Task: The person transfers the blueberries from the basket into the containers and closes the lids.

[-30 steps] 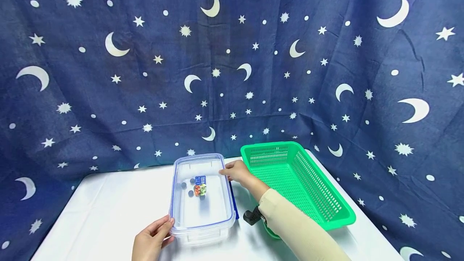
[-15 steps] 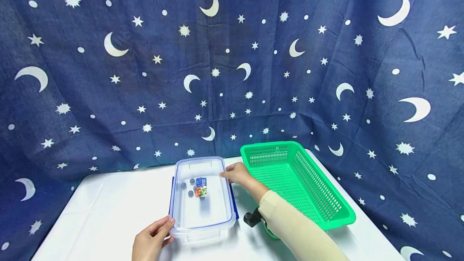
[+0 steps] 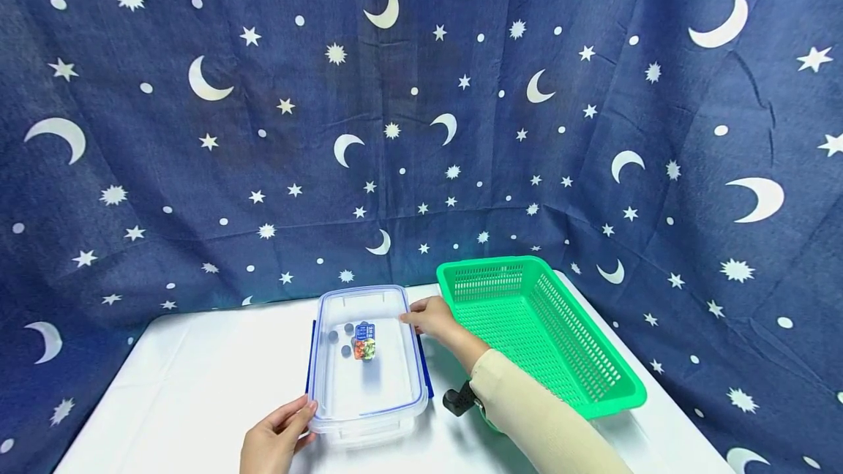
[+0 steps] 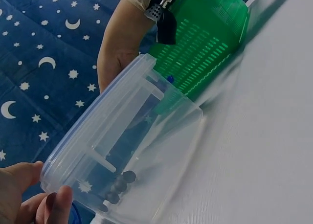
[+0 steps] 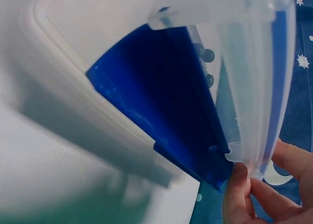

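Observation:
A clear plastic food storage box (image 4: 168, 131) stands on the table with several dark round balls (image 4: 121, 183) inside. Its clear lid (image 3: 339, 386), edged with a blue seal and bearing a picture label (image 3: 365, 342), lies over the top. My left hand (image 3: 276, 434) pinches the lid's near left corner, thumb above and fingers beneath the rim. On the far right side, my right hand (image 3: 431, 317) pinches the lid's edge between thumb and fingers. A blue side latch (image 5: 151, 82) hangs folded out below that edge; another blue latch (image 3: 311, 357) shows on the left side.
A large green slotted basket (image 3: 560, 342) stands right of the box, partly behind my right forearm. The white table (image 3: 197, 379) extends to the left. A blue star-and-moon curtain (image 3: 296, 167) closes off the back and right.
The lid's far end has come down a little and shifted slightly right, bringing the left blue latch into view. Both hands keep their hold and have hardly moved.

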